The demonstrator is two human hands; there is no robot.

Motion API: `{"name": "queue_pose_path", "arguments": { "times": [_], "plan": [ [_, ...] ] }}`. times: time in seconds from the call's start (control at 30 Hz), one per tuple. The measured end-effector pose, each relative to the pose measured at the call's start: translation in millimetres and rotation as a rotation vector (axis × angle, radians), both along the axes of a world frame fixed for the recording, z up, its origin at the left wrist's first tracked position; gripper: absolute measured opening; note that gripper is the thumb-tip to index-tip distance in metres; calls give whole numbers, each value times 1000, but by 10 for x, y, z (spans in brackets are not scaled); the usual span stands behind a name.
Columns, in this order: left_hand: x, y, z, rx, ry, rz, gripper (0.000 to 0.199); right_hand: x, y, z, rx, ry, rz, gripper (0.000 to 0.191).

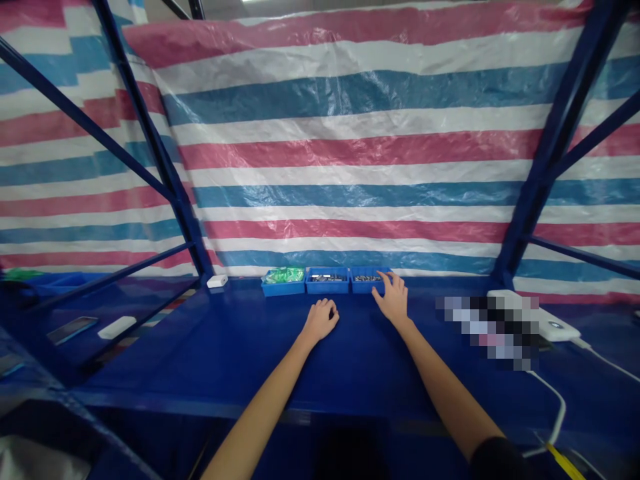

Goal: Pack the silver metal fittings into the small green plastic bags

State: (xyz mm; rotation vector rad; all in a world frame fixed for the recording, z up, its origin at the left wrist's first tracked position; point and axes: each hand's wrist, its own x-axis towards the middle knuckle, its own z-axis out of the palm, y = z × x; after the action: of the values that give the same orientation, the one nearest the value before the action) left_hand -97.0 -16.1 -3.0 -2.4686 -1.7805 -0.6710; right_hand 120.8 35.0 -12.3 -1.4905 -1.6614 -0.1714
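Currently | right hand [393, 300] spread at rightmost tray [361, 289] | left hand [320, 323] curled | anything gripped — unclear | tray row [327, 289] crosswise

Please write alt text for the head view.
The right hand is at the right bin of three, holding small parts, on a blue table; the left hand is curled near the middle bin. Striped sheeting hangs behind.

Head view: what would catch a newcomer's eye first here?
The loudest thing is the red, white and blue striped sheet hanging behind the blue table. Next come three blue bins in a row at the table's far edge, bright green packets filling the leftmost. In front, the right hand spreads its fingers at the rightmost bin, while the left hand is curled short of the middle one.
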Motion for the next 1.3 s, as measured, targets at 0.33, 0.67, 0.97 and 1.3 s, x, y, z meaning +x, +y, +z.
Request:
{"name": "queue_pose_path", "arguments": {
  "times": [0.33,0.67,0.97,1.3],
  "plan": [
    [14,-117,93,14,-11,-31,15,339,-77,315,-138,52,35,44],
    [710,-213,226,146,-146,-295,38,644,45,211,-483,218,122,29],
    [1061,369,157,-122,-156,-130,55,582,-184,590,-370,-8,68,22],
    [966,199,-147,-210,-170,-198,64,119,-397,752,-168,2,280,12]
  ]
}}
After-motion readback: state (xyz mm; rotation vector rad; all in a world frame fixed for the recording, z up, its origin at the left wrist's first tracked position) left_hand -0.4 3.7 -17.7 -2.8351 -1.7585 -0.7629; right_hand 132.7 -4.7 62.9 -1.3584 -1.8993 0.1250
